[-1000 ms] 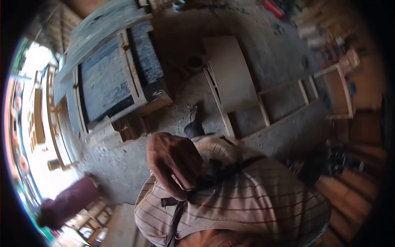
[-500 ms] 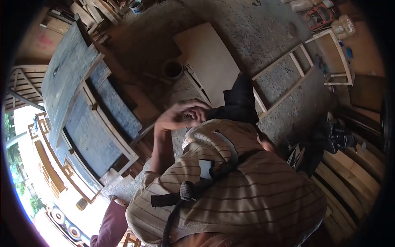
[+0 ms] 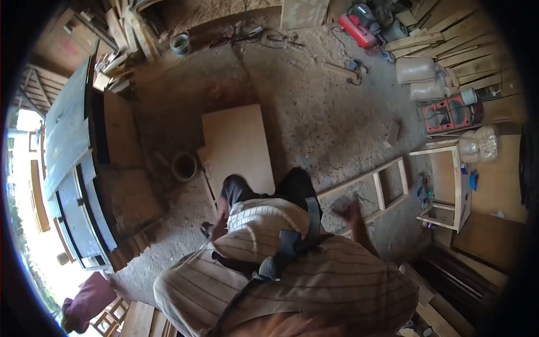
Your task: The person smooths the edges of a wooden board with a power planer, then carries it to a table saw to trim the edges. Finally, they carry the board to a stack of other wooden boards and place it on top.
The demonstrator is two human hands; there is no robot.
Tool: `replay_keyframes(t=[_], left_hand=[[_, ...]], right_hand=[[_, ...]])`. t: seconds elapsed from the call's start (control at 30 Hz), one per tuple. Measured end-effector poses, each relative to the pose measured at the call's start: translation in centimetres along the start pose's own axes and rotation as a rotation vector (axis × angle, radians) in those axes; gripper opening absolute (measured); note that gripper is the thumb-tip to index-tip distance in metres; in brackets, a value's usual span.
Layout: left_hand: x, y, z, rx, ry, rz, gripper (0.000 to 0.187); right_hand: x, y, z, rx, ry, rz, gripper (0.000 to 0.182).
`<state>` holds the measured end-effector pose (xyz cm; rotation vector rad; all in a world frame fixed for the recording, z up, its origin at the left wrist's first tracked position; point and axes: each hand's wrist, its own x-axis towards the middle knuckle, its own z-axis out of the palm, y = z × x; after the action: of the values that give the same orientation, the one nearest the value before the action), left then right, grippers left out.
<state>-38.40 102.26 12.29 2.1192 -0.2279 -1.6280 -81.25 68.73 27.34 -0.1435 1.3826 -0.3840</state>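
My left hand (image 3: 221, 213) is low beside my left knee, against the dark trouser leg (image 3: 238, 187). Its fingers are hidden, so what it may touch cannot be seen. Out to the other side, my right hand (image 3: 349, 212) appears above the floor, near a wooden frame (image 3: 377, 191) with a crosspiece. It is dark and slightly blurred, with the thumb apart from the fingers and nothing visible in it. A pale wooden panel (image 3: 236, 140) lies on the floor in front of my knees.
A bucket (image 3: 183, 166) stands left of the panel, close to a large blue-grey wooden structure (image 3: 70, 126). On the right are a small wooden frame (image 3: 461, 185), a red speaker-like panel (image 3: 446, 115) and stacked planks (image 3: 469, 59). Farther back sits a red machine (image 3: 358, 31).
My view has swung, showing more of the floor ahead. My left hand has dropped from in front of my torso to beside my knee. My right hand has come out toward the wooden frame.
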Motion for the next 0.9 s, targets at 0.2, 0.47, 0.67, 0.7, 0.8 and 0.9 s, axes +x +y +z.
replay_keyframes(t=[0.2, 0.47, 0.67, 0.7, 0.8, 0.9], left_hand=[[3.7, 20.7, 6.6, -0.074, -0.117, 0.141, 0.055], [18.3, 35.8, 6.8, -0.159, -0.156, 0.056, 0.057], [29.7, 50.8, 2.4, -0.297, -0.194, -0.025, 0.059], [29.9, 53.0, 1.5, -0.351, -0.202, -0.041, 0.059], [29.5, 59.7, -1.9, -0.566, -0.228, -0.079, 0.060], [28.6, 65.5, -5.0, -0.888, -0.192, -0.074, 0.061]], right_hand=[[4.8, -31.8, 3.8, 0.065, -0.150, -0.625, 0.060], [15.3, -47.2, 27.1, -1.474, -0.288, -0.944, 0.050], [23.8, -59.4, 41.2, -2.058, -0.344, -1.025, 0.063], [25.1, -61.6, 43.0, -2.134, -0.419, -1.066, 0.064], [24.2, -69.2, 52.5, -2.059, -0.365, -1.039, 0.066], [27.0, -77.9, 61.1, -2.020, -0.395, -1.340, 0.069]])
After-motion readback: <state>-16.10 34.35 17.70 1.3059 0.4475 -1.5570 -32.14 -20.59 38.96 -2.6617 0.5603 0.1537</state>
